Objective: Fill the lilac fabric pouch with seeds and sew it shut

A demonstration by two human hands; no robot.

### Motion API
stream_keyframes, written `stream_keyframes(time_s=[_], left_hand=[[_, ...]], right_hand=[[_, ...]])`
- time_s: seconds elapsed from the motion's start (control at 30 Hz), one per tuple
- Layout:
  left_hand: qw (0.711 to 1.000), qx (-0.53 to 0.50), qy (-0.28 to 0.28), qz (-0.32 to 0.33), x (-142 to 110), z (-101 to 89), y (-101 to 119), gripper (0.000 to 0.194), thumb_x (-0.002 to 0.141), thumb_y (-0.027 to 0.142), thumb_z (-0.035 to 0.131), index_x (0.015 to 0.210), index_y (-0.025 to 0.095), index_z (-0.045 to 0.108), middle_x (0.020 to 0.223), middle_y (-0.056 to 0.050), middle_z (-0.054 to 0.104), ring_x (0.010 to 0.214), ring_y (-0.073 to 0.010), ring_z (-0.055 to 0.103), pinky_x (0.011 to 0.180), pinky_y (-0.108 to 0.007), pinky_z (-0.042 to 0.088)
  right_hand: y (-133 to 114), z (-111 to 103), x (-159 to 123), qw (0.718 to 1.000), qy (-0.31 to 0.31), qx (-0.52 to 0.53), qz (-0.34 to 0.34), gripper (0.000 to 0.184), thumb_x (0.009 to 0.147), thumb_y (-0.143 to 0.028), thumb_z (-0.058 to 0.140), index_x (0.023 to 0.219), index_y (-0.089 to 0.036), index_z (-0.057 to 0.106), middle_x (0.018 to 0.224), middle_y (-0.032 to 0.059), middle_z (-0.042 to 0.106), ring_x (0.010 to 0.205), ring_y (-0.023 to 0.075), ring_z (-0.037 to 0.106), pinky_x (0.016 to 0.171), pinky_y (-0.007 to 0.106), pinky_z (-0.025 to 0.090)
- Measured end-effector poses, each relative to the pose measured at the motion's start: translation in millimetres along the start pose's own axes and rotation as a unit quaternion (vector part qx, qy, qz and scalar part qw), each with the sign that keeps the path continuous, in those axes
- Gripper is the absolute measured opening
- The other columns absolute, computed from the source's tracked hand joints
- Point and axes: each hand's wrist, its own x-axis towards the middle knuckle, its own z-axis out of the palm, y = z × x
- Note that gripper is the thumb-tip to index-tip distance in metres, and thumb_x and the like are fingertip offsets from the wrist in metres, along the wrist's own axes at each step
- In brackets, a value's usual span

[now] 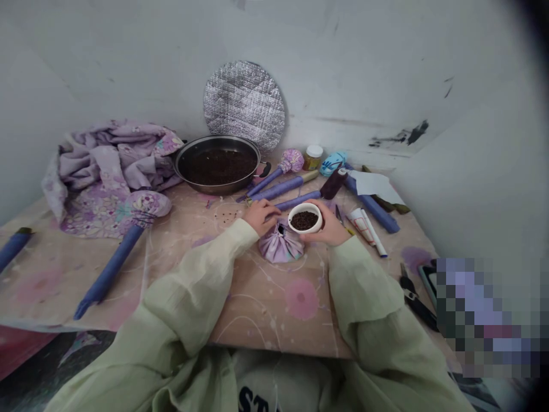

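My right hand (328, 224) grips a small white cup (318, 227) full of dark brown grains (304, 220). The cup is tilted toward me and stands just above and right of a lilac cloth pouch (281, 246). Gathered folds lead up to the pouch's small dark opening. At the pouch's upper left edge, my left hand (261, 216) is closed with its fingers on the gathered cloth. Part of the rim is hidden behind the fingers and the cup.
A wide black pan (218, 187) of dark grains stands at the back, before a round silver mat (244, 103). Crumpled floral cloth (115, 171) lies left. Blue-wrapped sticks (111, 269), a lidded jar (313, 157), a thread spool (333, 184) and black-handled scissors (418, 303) lie around.
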Motion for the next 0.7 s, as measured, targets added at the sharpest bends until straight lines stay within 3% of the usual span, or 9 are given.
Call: stream_keyframes(time_s=[0.1, 0.27, 0.47, 0.7], left_hand=[[0.999, 0.023, -0.035, 0.031, -1, 0.2, 0, 0.029, 0.078, 0.022, 0.048, 0.098, 0.019, 0.068, 0.106, -0.009, 0.058, 0.102, -0.0234, 0.049, 0.094, -0.04, 0.035], [0.997, 0.04, -0.042, 0.058, -5, -5.0, 7, 0.03, 0.076, 0.025, 0.051, 0.101, 0.021, 0.067, 0.115, -0.006, 0.058, 0.107, -0.0247, 0.049, 0.093, -0.04, 0.034], [0.992, 0.068, -0.072, 0.074, -5, -10.0, 15, 0.027, 0.074, 0.023, 0.049, 0.094, 0.019, 0.067, 0.104, -0.006, 0.065, 0.095, -0.022, 0.058, 0.079, -0.033, 0.039], [0.991, 0.042, -0.07, 0.102, -4, -10.8, 10, 0.022, 0.072, 0.018, 0.049, 0.084, 0.019, 0.067, 0.102, -0.005, 0.065, 0.095, -0.0203, 0.059, 0.082, -0.031, 0.042]], right_hand=[[-1, -1, -3, 1.0, 0.011, 0.007, 0.002, 0.077, 0.048, -0.039, 0.081, 0.112, -0.022, 0.041, 0.111, 0.0101, 0.053, 0.108, 0.0268, 0.052, 0.095, 0.045, 0.041], [-4, 0, -6, 1.0, 0.023, 0.011, 0.004, 0.076, 0.048, -0.04, 0.08, 0.111, -0.022, 0.041, 0.11, 0.0094, 0.054, 0.106, 0.0268, 0.054, 0.095, 0.045, 0.042], [-10, 5, -6, 0.999, 0.032, 0.005, 0.002, 0.077, 0.049, -0.044, 0.08, 0.112, -0.023, 0.042, 0.11, 0.0083, 0.053, 0.106, 0.0255, 0.053, 0.096, 0.043, 0.041], [-8, 11, -11, 0.999, 0.038, 0.0, -0.007, 0.076, 0.05, -0.041, 0.079, 0.113, -0.022, 0.042, 0.108, 0.0085, 0.052, 0.104, 0.0251, 0.053, 0.095, 0.042, 0.04]])
